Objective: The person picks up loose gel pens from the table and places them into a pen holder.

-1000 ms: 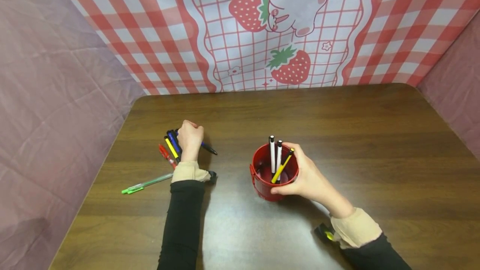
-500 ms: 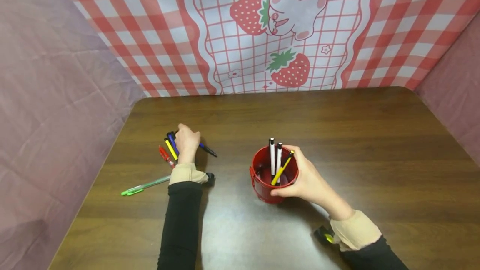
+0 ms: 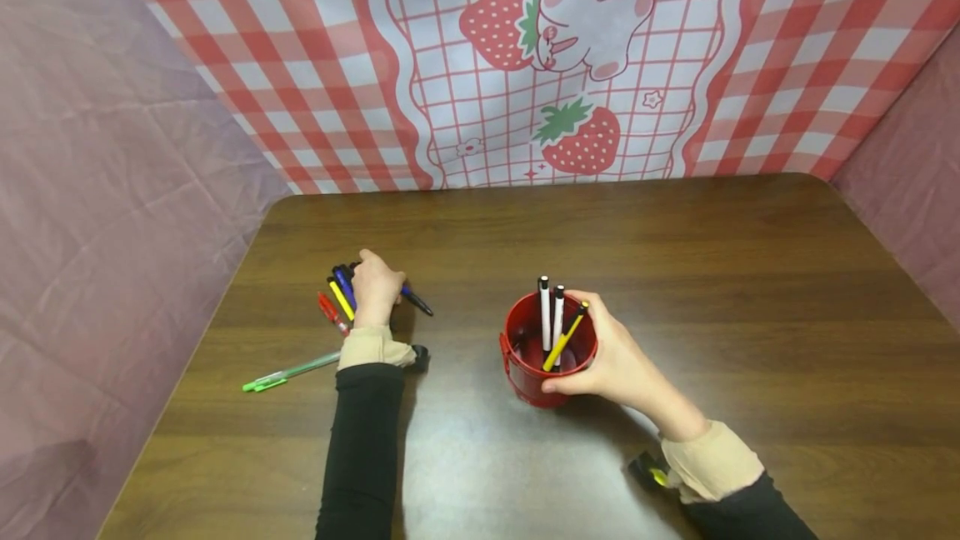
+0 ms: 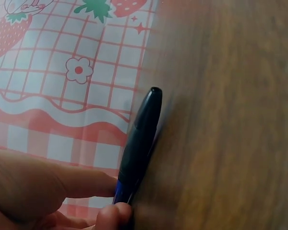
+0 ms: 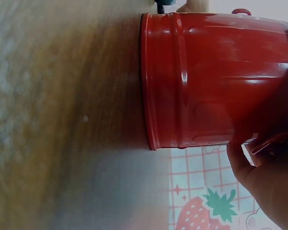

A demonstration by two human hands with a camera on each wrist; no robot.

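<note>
- Plainly, a blue-and-black pen (image 4: 140, 136) is in the left hand (image 3: 377, 290), toward the left edge of the table (image 3: 720, 265); in the left wrist view its tapered black end points away from the fingers.
- The left hand's thumb and finger pinch the pen's blue part narrowly; whether the pen is clear of the tabletop I cannot tell.
- Just beside that hand, on the side of the table's left edge, lie a blue marker (image 3: 344, 283) and a yellow marker (image 3: 342, 298), both partly hidden by the hand.
- Farther toward the left edge is a red pen (image 3: 332, 312), slanted.
- Nearer the person, a green pen (image 3: 292, 372) lies with one end toward the left edge and the other meeting the cuff's outline.
- Around midway between the table's left and right edges, a red bucket (image 3: 528, 383) stands upright.
- The right hand (image 3: 617, 357) grips the bucket from its right side, thumb spread from the fingers and resting near the rim.
- Inside the bucket, two white pens (image 3: 545, 315) lean close together, with a yellow pen (image 3: 566, 338) slanting beside them.
- Beyond the far edge hangs a red-and-white checked cloth (image 3: 330, 107) with strawberries; pink fabric (image 3: 135, 190) hangs beyond the left edge.
</note>
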